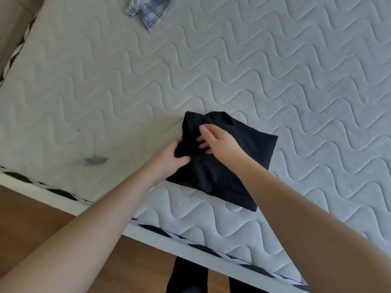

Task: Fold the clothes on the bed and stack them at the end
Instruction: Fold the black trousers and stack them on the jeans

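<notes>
While the black garment (220, 163) lies partly folded on the quilted mattress (296, 81), near the edge closest to the person, both hands work on its left portion. Left hand (169, 157): fingers curled round a bunched fold at the garment's left side, gripping it; probably to keep the loose cloth gathered so it does not spread while the fold is set. Right hand (218, 142): reaches across from the right and rests on top of the cloth, its fingers bent down into the same bunched area. Whether they pinch a layer or only press on it cannot be told from this view.

Garment shape: right and lower portions lie flat with fairly straight edges; upper left is still rumpled and raised. Judgement: folding of this piece is midway, last fold not yet laid flat.

Position makes sense for reach: the piece sits just inside the mattress border (190, 242), close to the person standing on the wooden floor (42, 208).

Blue-and-white checked garment (148, 11): unfolded, crumpled, at the far side of the mattress, well apart from the black one, partly cut off by the frame edge. Judgement: still to be folded; no stack visible yet.

Small dark smudge (95, 160) on the mattress left of the hands; nature unclear.
</notes>
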A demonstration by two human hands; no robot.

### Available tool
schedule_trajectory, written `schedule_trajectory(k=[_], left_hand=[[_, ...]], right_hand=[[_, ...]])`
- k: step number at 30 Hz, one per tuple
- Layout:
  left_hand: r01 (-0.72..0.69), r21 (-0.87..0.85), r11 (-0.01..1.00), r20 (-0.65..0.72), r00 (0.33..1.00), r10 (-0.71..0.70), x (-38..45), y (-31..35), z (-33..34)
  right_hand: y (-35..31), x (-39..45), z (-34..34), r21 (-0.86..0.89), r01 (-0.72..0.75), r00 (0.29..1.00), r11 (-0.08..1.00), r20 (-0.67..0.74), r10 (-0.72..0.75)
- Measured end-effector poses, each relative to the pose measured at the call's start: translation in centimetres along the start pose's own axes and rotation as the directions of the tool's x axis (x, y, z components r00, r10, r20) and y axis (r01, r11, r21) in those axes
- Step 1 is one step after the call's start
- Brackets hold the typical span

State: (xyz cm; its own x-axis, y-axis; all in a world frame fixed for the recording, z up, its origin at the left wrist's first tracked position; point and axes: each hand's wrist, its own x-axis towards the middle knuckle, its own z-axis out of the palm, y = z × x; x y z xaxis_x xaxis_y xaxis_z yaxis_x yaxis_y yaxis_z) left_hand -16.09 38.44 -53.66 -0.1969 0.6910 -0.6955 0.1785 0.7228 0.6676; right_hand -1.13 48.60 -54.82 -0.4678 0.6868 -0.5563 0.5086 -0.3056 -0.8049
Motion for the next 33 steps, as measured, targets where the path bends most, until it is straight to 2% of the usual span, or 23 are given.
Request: schedule_trajectory(k=[1,3,6,9,14,16,18,19,21,23,26,30,33], left_hand=[[0.001,0.077,0.997,-0.054,0.999,0.003,0.0,-0.1,-0.1],[0.022,0.12,0.993,-0.134,0.991,-0.006,0.2,-0.4,-0.3],[0.066,0.123,0.99,-0.213,0.976,-0.039,0.8,-0.6,-0.4],[0.077,0.078,0.994,-0.294,0.955,-0.051,1.8,-0.1,-0.2],[-0.025,0.086,0.996,-0.252,0.967,0.046,4.0,2.2,0.0],[-0.038,0.177,0.984,-0.32,0.943,0.094,4.7,3.2,0.1],[-0.129,0.378,0.917,-0.406,0.867,0.289,5.3,4.1,0.2],[-0.204,0.487,0.849,-0.386,0.822,0.419,5.5,4.6,0.3],[-0.354,0.644,0.678,-0.215,0.767,0.605,6.3,5.8,0.8],[-0.478,0.696,0.536,0.009,0.752,0.659,7.5,6.9,1.8],[-0.548,0.722,0.423,0.255,0.779,0.573,9.7,8.5,3.3],[-0.493,0.801,0.339,0.35,0.845,0.404,13.0,10.8,4.1],[-0.502,0.815,0.29,0.422,0.857,0.297,14.2,12.0,4.2]], right_hand=[[0.4,-0.2,-0.9,-0.01,0.029,0.999,1.0,-0.044,-0.029],[1.3,-0.8,-3.4,-0.11,0.063,0.981,0.992,-0.176,-0.082],[2.7,-0.8,-7.4,-0.298,-0.001,0.951,0.955,-0.296,-0.092],[3.5,0.3,-9.6,-0.434,-0.087,0.975,0.897,-0.223,-0.013],[3.8,1.2,-8.6,-0.686,-0.034,0.996,0.727,-0.086,-0.034],[4.2,1.1,-8.2,-0.712,-0.012,0.991,0.702,-0.102,-0.087],[4.6,0.8,-8.2,-0.71,0.027,0.971,0.704,-0.147,-0.186],[4.9,0.6,-8.4,-0.713,0.041,0.962,0.7,-0.162,-0.222],[5.4,0.2,-9.1,-0.737,0.042,0.959,0.675,-0.161,-0.235],[5.9,0.0,-10.2,-0.771,0.03,0.966,0.636,-0.141,-0.218],[6.3,-0.1,-12.1,-0.799,0.02,0.976,0.601,-0.116,-0.187],[6.3,0.5,-14.9,-0.858,0.022,0.997,0.512,-0.019,-0.075],[6.2,0.6,-16.5,-0.864,0.037,0.999,0.503,0.025,-0.031]])
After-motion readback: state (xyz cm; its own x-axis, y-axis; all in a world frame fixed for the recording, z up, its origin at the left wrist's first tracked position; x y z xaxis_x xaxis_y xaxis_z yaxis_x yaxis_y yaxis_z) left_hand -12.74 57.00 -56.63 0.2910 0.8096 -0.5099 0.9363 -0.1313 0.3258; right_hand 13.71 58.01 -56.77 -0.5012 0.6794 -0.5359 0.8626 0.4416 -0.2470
